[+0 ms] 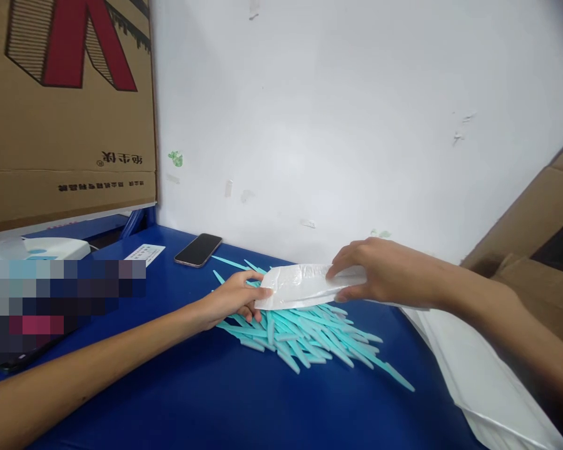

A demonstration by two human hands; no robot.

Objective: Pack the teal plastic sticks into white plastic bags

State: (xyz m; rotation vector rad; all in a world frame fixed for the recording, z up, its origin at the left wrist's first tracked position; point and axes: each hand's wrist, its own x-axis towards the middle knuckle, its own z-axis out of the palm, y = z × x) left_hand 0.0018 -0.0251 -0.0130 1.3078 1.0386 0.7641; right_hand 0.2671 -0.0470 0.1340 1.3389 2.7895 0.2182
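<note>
A heap of several thin turquoise plastic sticks point(309, 340) lies on the blue table point(216, 400). My right hand point(380, 272) grips a flat white plastic pouch point(300, 286) by its right end and holds it level just above the heap. My left hand point(234, 299) is at the pouch's left end, thumb against its open edge, fingers curled over the sticks beneath. Whether it holds a stick is hidden.
A black phone point(197, 249) lies near the white wall. A stack of white pouches point(478, 375) sits at the right. Cardboard boxes stand at upper left point(65, 112) and far right point(535, 231). A white device point(42, 248) sits at the left.
</note>
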